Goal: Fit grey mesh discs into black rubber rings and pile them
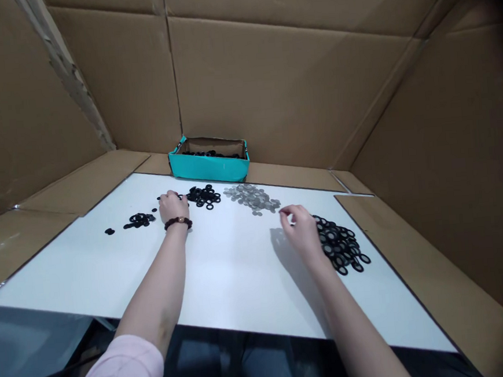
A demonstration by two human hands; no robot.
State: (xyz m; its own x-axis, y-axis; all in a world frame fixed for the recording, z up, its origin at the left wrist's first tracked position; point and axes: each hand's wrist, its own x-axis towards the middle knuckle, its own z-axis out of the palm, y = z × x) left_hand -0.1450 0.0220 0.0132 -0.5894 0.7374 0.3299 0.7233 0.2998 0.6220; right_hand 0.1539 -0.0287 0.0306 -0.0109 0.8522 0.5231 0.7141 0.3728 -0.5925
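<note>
My left hand (173, 207), with a dark beaded bracelet at the wrist, reaches to the left end of a pile of black rings (202, 197). Its fingers are curled down to the tabletop, and what they grip, if anything, is hidden. Thumb and forefinger of my right hand (300, 225) are pinched together just right of a heap of thin grey translucent discs (254, 197); whatever is between them is too small to make out. Beside that hand, to the right, lies a larger pile of black rings with pale centres (340, 242).
A turquoise-fronted box (210, 167) holding dark pieces stands behind the white board (232, 271). Small black pieces (141, 220) lie at the left, with a few more (109, 231) farther out. Cardboard walls (290, 81) enclose the back and sides.
</note>
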